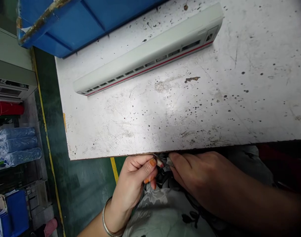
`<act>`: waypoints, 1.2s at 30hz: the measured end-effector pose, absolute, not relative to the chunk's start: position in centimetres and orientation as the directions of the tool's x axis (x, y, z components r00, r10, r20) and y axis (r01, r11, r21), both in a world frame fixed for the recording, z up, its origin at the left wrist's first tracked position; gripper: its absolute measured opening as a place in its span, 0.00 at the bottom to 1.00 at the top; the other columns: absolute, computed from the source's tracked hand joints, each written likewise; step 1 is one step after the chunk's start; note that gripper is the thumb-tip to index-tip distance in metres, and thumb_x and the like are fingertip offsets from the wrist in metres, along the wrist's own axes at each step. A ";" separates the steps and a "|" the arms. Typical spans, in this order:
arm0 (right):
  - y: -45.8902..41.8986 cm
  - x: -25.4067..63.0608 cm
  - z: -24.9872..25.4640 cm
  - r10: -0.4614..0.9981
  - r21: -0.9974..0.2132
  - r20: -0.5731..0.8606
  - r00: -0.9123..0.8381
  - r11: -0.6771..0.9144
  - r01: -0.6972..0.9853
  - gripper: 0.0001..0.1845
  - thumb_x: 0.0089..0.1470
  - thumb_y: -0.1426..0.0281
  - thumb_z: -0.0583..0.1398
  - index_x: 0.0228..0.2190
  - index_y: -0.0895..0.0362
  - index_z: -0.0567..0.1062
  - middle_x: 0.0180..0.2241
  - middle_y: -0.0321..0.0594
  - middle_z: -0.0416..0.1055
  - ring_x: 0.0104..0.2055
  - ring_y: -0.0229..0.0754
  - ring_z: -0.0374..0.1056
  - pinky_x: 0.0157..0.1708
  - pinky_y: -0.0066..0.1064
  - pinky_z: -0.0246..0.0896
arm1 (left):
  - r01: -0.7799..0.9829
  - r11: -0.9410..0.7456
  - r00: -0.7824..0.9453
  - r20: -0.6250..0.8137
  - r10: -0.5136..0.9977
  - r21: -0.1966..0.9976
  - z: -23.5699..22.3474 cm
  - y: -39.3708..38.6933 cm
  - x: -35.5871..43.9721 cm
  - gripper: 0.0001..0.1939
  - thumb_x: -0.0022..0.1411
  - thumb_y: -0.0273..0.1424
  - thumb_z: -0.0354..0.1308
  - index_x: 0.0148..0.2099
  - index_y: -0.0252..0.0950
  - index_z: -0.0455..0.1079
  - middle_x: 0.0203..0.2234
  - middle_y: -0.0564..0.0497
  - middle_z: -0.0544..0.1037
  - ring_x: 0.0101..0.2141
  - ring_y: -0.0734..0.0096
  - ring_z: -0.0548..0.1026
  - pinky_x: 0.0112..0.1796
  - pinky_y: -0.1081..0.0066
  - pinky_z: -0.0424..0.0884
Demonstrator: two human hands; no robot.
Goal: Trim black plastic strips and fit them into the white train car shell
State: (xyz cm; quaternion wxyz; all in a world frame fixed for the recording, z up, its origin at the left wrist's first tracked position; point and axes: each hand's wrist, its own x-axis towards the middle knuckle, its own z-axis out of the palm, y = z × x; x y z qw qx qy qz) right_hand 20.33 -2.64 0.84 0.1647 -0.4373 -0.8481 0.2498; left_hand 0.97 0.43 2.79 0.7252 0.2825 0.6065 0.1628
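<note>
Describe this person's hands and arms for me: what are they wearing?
The left hand has orange-painted fingernails and a thin silver bangle at the wrist. The right hand shows no jewellery. Neither hand wears gloves, and both forearms are bare, with no sleeves in view.

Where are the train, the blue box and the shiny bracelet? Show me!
White model train carriage (150, 54): head view, on its pale upper side.
Blue plastic crate (73, 23): head view, on its blue side panel.
Silver bangle (104, 220): head view, on its metal band.
</note>
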 end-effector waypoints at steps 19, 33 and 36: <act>-1.7 20.5 1.5 0.777 -0.589 0.012 -0.629 0.514 0.623 0.11 0.35 0.83 0.57 0.23 0.57 0.71 0.23 0.38 0.64 0.19 0.43 0.60 0.14 0.35 0.47 | 0.069 0.835 0.197 -0.827 0.526 0.547 3.1 0.7 1.0 0.15 0.57 0.40 0.66 0.30 0.30 0.79 0.12 0.59 0.56 0.15 0.82 0.54 0.16 0.78 0.61; -2.0 20.5 0.6 0.807 -0.648 0.012 -0.591 0.456 0.610 0.12 0.48 0.83 0.59 0.34 0.59 0.76 0.25 0.37 0.66 0.21 0.42 0.63 0.17 0.34 0.50 | 0.068 0.825 0.204 -0.817 0.539 0.561 3.1 0.6 0.8 0.16 0.58 0.41 0.65 0.30 0.31 0.79 0.12 0.58 0.56 0.14 0.82 0.56 0.17 0.78 0.60; -2.0 20.6 0.7 0.791 -0.644 -0.013 -0.611 0.461 0.611 0.11 0.45 0.83 0.59 0.30 0.58 0.75 0.26 0.38 0.67 0.22 0.43 0.63 0.17 0.35 0.51 | 0.061 0.824 0.206 -0.815 0.542 0.563 3.0 0.6 0.8 0.16 0.59 0.40 0.65 0.30 0.31 0.79 0.12 0.59 0.56 0.14 0.82 0.56 0.17 0.78 0.60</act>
